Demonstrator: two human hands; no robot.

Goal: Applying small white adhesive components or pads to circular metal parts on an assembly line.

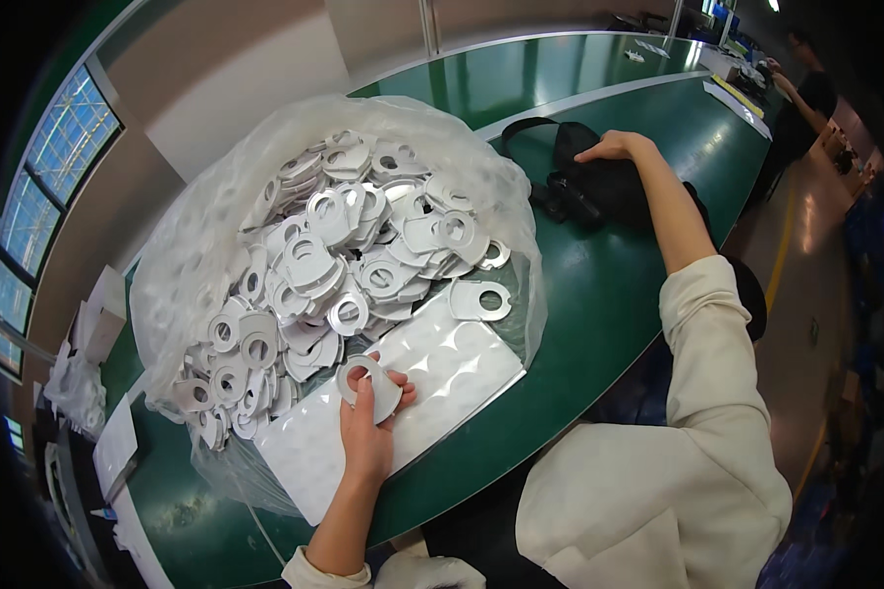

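My left hand grips a flat silver plate with a round hole, thumb on its face and fingers behind. Beneath it lies a white sheet with shiny round patches. Beyond the sheet, a large heap of similar holed plates fills an opened clear plastic bag. One loose plate rests at the sheet's far right corner. Reaching out to the right, my right hand is closed on the top of a black fabric bag; some fingers are hidden.
The green table has a curved near edge. A black strap loops beside the black bag. White boxes and plastic stand at the left. At the far right, another person works by the table's end, near papers.
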